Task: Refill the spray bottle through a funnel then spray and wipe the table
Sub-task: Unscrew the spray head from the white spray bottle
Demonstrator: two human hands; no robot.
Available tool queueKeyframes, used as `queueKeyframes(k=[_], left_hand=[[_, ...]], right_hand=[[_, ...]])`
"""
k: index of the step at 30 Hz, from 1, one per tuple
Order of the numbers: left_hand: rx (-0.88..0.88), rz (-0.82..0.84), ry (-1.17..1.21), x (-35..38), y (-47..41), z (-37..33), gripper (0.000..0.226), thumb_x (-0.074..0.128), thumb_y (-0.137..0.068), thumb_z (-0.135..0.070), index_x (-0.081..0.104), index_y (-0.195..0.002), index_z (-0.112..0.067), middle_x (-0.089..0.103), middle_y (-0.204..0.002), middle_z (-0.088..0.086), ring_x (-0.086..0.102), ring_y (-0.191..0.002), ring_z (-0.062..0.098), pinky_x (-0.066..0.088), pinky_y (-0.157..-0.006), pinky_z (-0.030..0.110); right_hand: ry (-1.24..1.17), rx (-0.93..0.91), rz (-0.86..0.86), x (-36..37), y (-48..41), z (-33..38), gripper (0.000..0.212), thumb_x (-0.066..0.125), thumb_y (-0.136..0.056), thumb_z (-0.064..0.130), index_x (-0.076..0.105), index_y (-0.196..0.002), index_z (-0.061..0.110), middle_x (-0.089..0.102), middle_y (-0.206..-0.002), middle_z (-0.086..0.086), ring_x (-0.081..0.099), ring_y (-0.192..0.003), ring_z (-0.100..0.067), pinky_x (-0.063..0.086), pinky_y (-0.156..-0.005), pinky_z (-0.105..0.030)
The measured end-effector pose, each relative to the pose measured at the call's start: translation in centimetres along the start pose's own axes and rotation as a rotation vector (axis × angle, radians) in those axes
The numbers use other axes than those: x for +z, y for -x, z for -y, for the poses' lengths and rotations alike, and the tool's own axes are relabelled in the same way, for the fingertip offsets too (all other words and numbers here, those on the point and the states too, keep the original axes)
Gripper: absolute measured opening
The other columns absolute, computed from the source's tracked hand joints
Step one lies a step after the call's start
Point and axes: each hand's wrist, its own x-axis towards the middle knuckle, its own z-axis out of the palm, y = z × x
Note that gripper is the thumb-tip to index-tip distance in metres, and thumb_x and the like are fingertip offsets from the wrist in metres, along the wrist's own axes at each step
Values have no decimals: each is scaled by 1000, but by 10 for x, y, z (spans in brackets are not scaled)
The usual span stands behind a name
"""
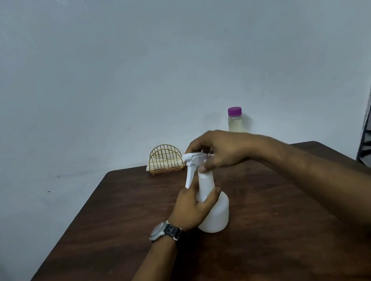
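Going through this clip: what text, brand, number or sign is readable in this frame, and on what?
No text here can be read.
spray bottle: plain white, no label in view.
bottle with purple cap: no label visible.
wristwatch: dial and a faint mark on the strap, too small and blurred to read.

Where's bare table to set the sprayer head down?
Bare table: left of the left hand, forward of the napkin holder; right of the spray bottle. Crowded: bottle top under the right hand; back edge, holder and purple-capped bottle.
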Motion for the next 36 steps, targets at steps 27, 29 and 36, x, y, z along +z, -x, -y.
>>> queueKeyframes(k=[27, 29, 36], left_hand=[[-189, 294, 52, -18, 10, 10, 74, 99, -52, -51, 64, -117, -46, 72, -114, -21, 68, -105, -1, 60, -91, 33], [-195, 335, 72, -19, 10, 7, 76, 99, -53, -48, 64, -120, -44, 72, -116, -19, 69, -108, 1, 60, -92, 34], [-239, 605, 42, -38, 10, -12, 83, 97, -58, -38, 55, -128, -50, 67, -122, -22, 62, -116, 0, 57, -90, 19]], right_hand=[[5, 128, -145, 26, 13, 0, 33, 85, -81, 38, 72, -88, 8, 67, -76, -9, 54, -65, -15, 38, -60, -32], [-24, 129, -156, 27, 16, -1, 29, 84, -81, 37, 72, -87, 11, 69, -79, -8, 55, -66, -14, 39, -61, -32], [-108, 51, 18, 18, 25, 6, 26, 77, -85, 6, 63, -88, 28, 66, -84, 12, 62, -75, 3, 46, -68, -16]])
